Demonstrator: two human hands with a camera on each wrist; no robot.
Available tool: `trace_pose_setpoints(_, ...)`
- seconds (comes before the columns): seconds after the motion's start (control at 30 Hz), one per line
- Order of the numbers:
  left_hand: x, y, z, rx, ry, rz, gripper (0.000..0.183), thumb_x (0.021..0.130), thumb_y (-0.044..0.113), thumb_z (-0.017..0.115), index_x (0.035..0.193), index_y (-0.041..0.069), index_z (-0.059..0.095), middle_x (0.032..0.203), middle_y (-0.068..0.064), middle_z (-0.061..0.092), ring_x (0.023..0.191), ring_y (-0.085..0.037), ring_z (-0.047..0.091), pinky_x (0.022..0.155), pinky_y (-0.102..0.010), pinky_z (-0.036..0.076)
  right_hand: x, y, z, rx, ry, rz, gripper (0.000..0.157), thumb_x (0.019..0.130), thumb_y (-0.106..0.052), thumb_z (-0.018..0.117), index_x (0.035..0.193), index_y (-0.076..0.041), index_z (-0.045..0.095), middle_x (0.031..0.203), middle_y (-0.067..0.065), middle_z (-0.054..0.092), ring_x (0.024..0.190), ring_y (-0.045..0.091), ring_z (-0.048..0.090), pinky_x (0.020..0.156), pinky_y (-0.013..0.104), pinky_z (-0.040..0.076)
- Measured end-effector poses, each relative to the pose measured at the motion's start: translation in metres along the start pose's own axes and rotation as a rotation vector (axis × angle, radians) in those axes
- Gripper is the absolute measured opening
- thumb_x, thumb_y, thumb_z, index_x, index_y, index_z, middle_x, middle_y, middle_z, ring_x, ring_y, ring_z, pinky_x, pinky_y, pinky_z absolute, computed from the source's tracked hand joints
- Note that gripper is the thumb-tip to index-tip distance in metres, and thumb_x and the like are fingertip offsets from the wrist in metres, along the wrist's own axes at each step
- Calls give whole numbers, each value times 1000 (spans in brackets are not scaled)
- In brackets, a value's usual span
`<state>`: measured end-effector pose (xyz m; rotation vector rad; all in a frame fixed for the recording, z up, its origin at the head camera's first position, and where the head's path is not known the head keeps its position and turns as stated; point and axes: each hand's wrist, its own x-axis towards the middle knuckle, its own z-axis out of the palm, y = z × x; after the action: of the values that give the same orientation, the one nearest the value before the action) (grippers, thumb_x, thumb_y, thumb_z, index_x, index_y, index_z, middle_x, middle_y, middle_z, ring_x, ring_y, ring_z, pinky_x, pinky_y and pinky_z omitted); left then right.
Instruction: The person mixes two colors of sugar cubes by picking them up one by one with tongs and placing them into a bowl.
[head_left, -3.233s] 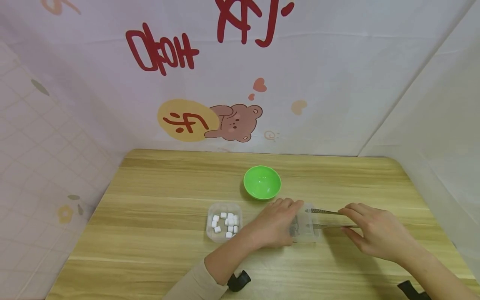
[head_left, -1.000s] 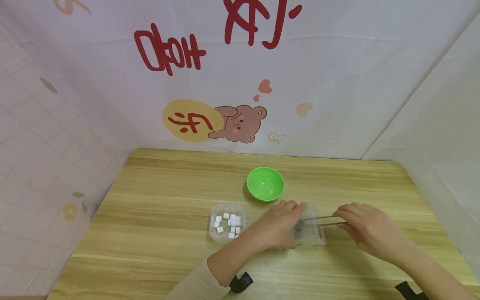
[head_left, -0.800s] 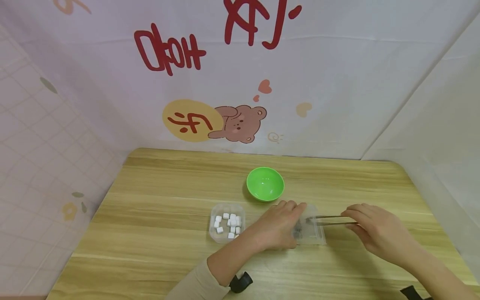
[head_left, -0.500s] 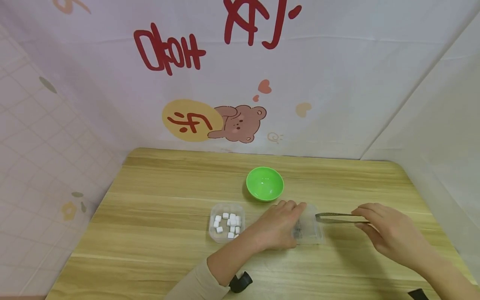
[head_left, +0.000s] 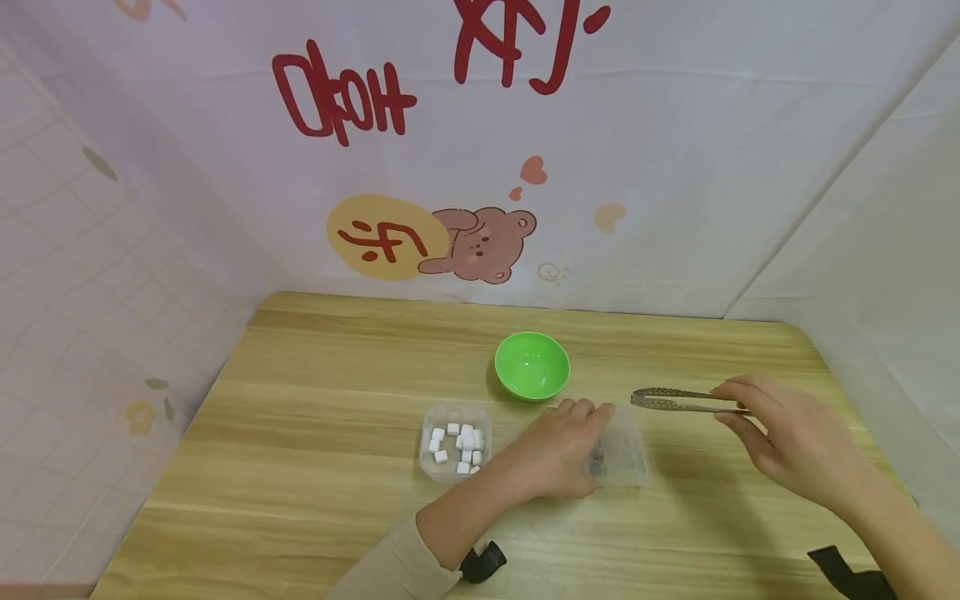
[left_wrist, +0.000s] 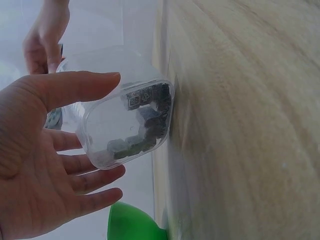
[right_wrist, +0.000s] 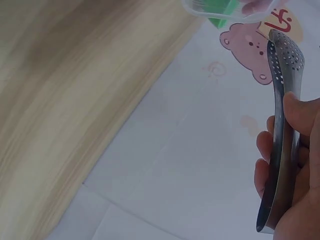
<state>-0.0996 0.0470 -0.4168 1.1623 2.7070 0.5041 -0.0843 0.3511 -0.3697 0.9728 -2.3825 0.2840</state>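
Note:
My left hand (head_left: 558,450) grips a clear plastic box (head_left: 624,454) that lies tipped on its side on the table, its mouth facing right. Several dark cubes (left_wrist: 149,120) are gathered inside, near the bottom end, as the left wrist view shows. My right hand (head_left: 795,437) holds metal tongs (head_left: 671,392) between thumb and fingers, raised to the right of the box's mouth. The perforated ends of the tongs (right_wrist: 290,55) are close together, and nothing shows between them.
A green bowl (head_left: 532,367) stands behind the tipped box. To the left, a second clear box (head_left: 429,471) stands upright with several white cubes (head_left: 467,440) in it. A printed cloth (head_left: 652,150) hangs along the table's back edge.
The tongs have come out of the tipped box, moving right and then up with my right hand. My left hand keeps its grip on the box.

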Motion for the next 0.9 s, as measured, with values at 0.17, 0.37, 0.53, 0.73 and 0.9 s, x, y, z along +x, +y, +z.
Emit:
trace_pose_setpoints(0.17,0,0,-1,-2,-8,-3,96,79,37,89,158,11,40,131,-1,57,115,-13,52,103,-27,45,20,1,13,3,-3,14,53,111,-48,42,109,-5,73,100,2,73,69,16,67,57,28,51)
trace_pose_setpoints(0.37,0,-1,-1,5,10,12,95,78,35,89,156,13,41,125,0,57,113,-13,52,99,-27,46,43,0,33,49,-36,20,58,112,-49,38,111,-2,72,100,6,72,73,17,70,57,36,54)
trace_pose_setpoints(0.53,0,-1,-1,11,20,17,96,78,38,90,157,15,40,127,2,58,114,-13,52,99,-27,46,55,1,54,97,-43,-10,40,110,-36,52,112,-1,71,101,7,72,75,19,70,56,38,55)
trace_pose_setpoints(0.73,0,-1,0,17,15,22,94,80,39,89,156,15,40,143,-1,55,124,-15,52,107,-28,44,61,-1,75,115,-64,-9,26,86,-7,79,110,-1,70,100,7,71,76,18,69,59,39,56)
trace_pose_setpoints(0.9,1,-1,0,25,11,18,95,80,40,89,157,14,40,146,-1,54,125,-15,52,107,-28,44,58,-1,88,124,-101,39,31,81,-4,83,110,-2,70,101,6,71,77,16,69,61,39,57)
